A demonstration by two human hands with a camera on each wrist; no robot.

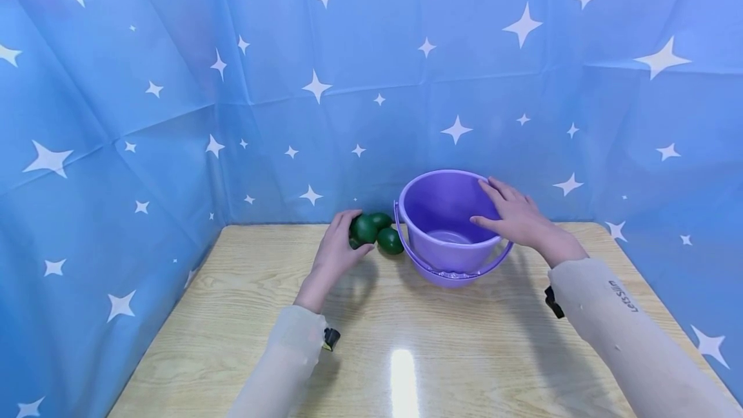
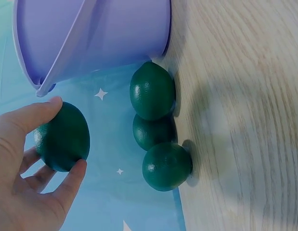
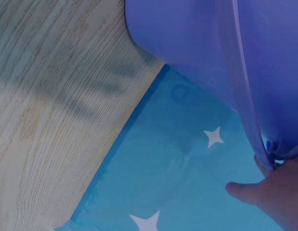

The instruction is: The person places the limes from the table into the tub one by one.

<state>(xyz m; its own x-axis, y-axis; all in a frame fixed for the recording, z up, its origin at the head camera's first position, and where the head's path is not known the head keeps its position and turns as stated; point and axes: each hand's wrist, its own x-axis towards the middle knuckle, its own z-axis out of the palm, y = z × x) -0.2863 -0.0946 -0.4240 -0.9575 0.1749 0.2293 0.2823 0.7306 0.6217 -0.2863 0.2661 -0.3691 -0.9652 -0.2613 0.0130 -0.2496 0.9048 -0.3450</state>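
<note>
My left hand (image 1: 336, 247) holds a dark green lime (image 2: 64, 137) between thumb and fingertips, raised off the table in the left wrist view. Several more limes, one of them a lime (image 2: 152, 91) beside the bucket, lie in a cluster on the wood just beyond that hand. A purple bucket (image 1: 441, 247) stands upright to their right, its handle hanging down across the front. Over on the bucket's right side, my right hand (image 1: 516, 215) holds the rim, thumb toward the inside; in the right wrist view, one finger sticks out away from the wall.
The light wooden table (image 1: 232, 334) ends at the back against a blue curtain (image 1: 278, 166) printed with white stars. Curtain also hangs along the left and right sides. The bucket's mouth faces up and toward me, and its inside bottom shows bare.
</note>
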